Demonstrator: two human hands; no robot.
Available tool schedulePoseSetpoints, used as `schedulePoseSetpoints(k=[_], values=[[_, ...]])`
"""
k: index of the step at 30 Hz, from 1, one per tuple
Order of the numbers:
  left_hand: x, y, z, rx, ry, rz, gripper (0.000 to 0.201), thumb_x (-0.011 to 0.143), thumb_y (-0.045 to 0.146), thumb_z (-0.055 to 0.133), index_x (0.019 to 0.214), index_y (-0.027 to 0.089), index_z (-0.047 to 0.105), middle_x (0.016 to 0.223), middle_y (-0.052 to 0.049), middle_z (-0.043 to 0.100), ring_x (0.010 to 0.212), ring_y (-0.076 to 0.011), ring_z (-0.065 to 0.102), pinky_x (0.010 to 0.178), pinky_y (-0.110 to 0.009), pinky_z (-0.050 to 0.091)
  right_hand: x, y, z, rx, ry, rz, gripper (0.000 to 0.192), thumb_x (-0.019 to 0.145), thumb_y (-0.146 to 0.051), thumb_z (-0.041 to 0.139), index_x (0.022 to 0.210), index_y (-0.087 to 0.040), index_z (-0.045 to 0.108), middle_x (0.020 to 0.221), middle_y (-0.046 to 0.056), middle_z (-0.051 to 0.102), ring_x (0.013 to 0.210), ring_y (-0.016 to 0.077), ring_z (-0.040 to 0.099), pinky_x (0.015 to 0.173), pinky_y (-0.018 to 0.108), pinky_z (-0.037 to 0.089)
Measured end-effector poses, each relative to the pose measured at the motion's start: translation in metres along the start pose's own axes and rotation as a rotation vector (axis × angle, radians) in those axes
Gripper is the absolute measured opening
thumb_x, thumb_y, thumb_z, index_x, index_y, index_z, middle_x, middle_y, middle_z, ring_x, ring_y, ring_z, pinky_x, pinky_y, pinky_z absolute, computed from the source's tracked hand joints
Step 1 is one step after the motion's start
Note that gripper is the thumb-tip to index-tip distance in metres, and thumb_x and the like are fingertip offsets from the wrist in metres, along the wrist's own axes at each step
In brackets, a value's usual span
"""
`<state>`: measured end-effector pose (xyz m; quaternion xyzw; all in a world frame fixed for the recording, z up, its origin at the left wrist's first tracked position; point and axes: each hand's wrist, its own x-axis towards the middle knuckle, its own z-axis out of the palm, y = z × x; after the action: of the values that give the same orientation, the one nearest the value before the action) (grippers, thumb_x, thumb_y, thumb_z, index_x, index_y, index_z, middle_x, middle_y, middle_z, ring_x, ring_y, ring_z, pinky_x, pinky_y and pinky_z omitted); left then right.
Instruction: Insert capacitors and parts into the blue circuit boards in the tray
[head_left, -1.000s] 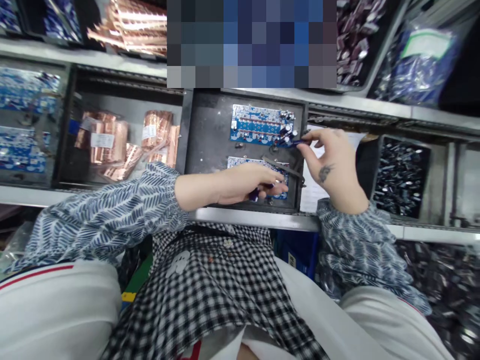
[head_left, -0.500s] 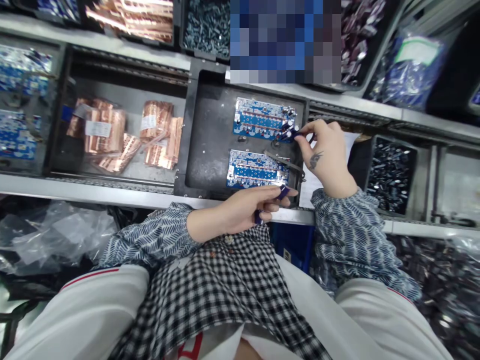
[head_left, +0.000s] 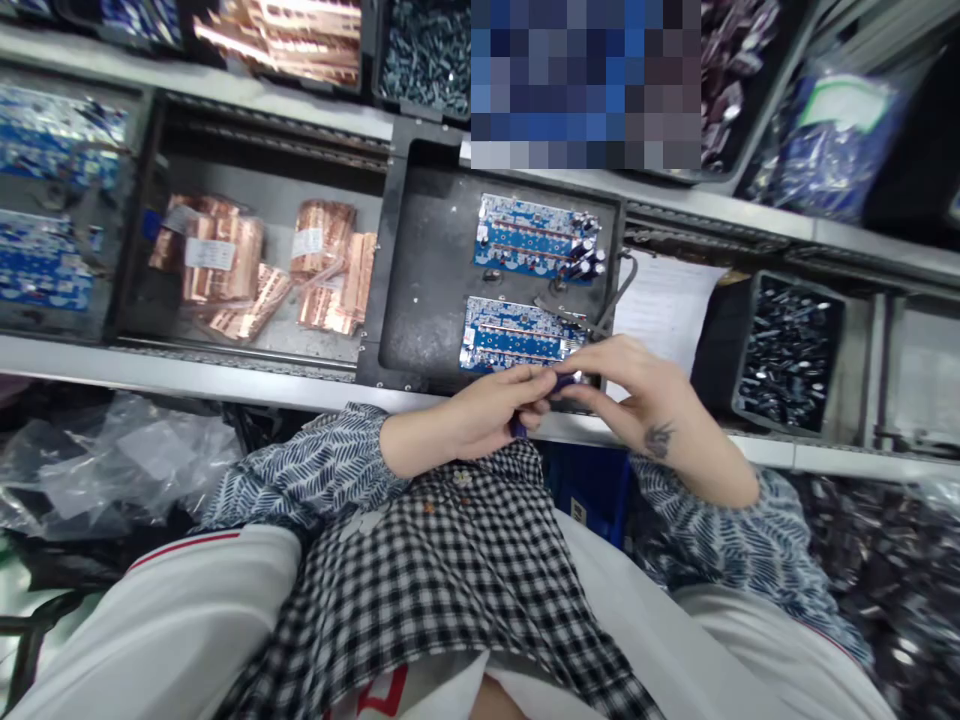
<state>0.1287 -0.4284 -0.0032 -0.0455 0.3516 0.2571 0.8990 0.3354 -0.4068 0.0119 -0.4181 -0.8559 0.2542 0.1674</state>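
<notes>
My left hand (head_left: 487,415) is closed around small dark-blue capacitors (head_left: 519,428) at the front edge of a black tray (head_left: 427,290). My right hand (head_left: 637,395) meets it, thumb and fingers pinching one blue capacitor (head_left: 564,381) at the left hand's fingertips. Two blue circuit boards lie in the tray: the near board (head_left: 517,335) just beyond my fingers, and the far board (head_left: 536,238) with several capacitors standing at its right end.
Packs of copper strips (head_left: 255,270) fill the bin on the left. A bin of dark capacitors (head_left: 787,350) stands on the right, with a white paper (head_left: 664,310) beside the tray. Bags and bins of parts line the upper shelf. Clear plastic bags (head_left: 112,460) lie at the lower left.
My right hand has left the far board's right end and come back down to my left hand, where it now pinches a capacitor. My left hand has stayed near the tray's front edge.
</notes>
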Motion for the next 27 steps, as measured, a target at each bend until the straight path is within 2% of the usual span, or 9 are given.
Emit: schedulePoseSetpoints(k=[3,5,7,12,14,19,21,24,27], values=[[-0.004,-0.004,0.007,-0.131,0.135,-0.133,0.039,0.113,0.015,0.042,0.080,0.007,0.061,0.079,-0.007,0.058,0.068,-0.0085,0.059,0.062,-0.014,0.050,-0.015,0.008,0.010,-0.138,0.075,0.106,0.019,0.100,-0.040,0.060,0.107,-0.030,0.075,0.100,0.005,0.080,0.090,0.0296,0.067,0.084,0.048,0.051],[-0.006,-0.006,0.007,-0.165,0.154,-0.188,0.042,0.113,0.017,0.037,0.081,0.007,0.061,0.082,-0.010,0.061,0.076,-0.0130,0.065,0.074,-0.022,0.059,-0.020,0.019,0.019,-0.271,0.135,0.167,0.021,0.101,-0.040,0.058,0.107,-0.029,0.076,0.102,0.007,0.080,0.090,0.0312,0.065,0.083,0.050,0.047],[-0.007,-0.007,0.006,-0.156,0.142,-0.210,0.039,0.111,0.012,0.036,0.085,0.006,0.064,0.084,-0.011,0.064,0.080,-0.0146,0.067,0.081,-0.025,0.061,-0.022,0.027,0.025,-0.369,0.150,0.193,0.024,0.102,-0.039,0.056,0.108,-0.028,0.076,0.103,0.008,0.080,0.090,0.0318,0.063,0.080,0.050,0.044],[-0.011,-0.006,0.000,-0.031,0.102,-0.155,0.033,0.100,-0.007,0.038,0.101,0.003,0.069,0.096,-0.015,0.073,0.091,-0.0141,0.073,0.091,-0.020,0.059,-0.019,0.027,0.029,-0.432,0.119,0.181,0.025,0.103,-0.037,0.055,0.112,-0.028,0.076,0.109,0.007,0.080,0.092,0.0315,0.061,0.080,0.049,0.040],[-0.012,-0.005,-0.003,0.032,0.070,-0.151,0.030,0.104,-0.004,0.040,0.103,0.003,0.069,0.100,-0.017,0.075,0.091,-0.0137,0.075,0.086,-0.018,0.059,-0.018,0.025,0.028,-0.449,0.107,0.177,0.024,0.103,-0.035,0.055,0.112,-0.028,0.076,0.110,0.007,0.080,0.092,0.0312,0.059,0.080,0.049,0.039],[-0.010,-0.004,-0.012,0.140,-0.002,-0.133,0.029,0.113,0.019,0.046,0.095,0.010,0.067,0.102,-0.014,0.076,0.082,-0.0113,0.074,0.061,-0.014,0.053,-0.015,0.020,0.030,-0.509,0.090,0.175,0.023,0.103,-0.032,0.055,0.111,-0.025,0.076,0.108,0.009,0.080,0.092,0.0322,0.058,0.080,0.049,0.039],[-0.011,-0.004,-0.013,0.171,0.057,-0.101,0.029,0.114,0.025,0.048,0.095,0.012,0.066,0.096,-0.010,0.074,0.075,-0.0096,0.070,0.056,-0.014,0.048,-0.016,0.014,0.033,-0.477,0.104,0.194,0.024,0.103,-0.034,0.055,0.114,-0.025,0.075,0.109,0.011,0.079,0.094,0.0337,0.059,0.080,0.050,0.040],[-0.014,-0.007,-0.010,0.191,0.135,0.003,0.020,0.109,0.022,0.059,0.091,0.013,0.065,0.081,-0.001,0.064,0.065,-0.0055,0.060,0.058,-0.013,0.043,-0.023,-0.005,0.037,-0.309,0.187,0.238,0.032,0.100,-0.038,0.059,0.128,-0.027,0.069,0.117,0.012,0.075,0.098,0.0338,0.063,0.082,0.051,0.047],[-0.016,-0.010,-0.008,0.273,0.065,0.069,0.018,0.099,0.014,0.071,0.084,0.013,0.060,0.078,0.002,0.059,0.071,-0.0063,0.058,0.072,-0.016,0.046,-0.034,-0.027,0.039,0.032,0.249,0.258,0.031,0.099,-0.039,0.060,0.127,-0.029,0.066,0.103,0.007,0.074,0.082,0.0265,0.067,0.071,0.044,0.054]])
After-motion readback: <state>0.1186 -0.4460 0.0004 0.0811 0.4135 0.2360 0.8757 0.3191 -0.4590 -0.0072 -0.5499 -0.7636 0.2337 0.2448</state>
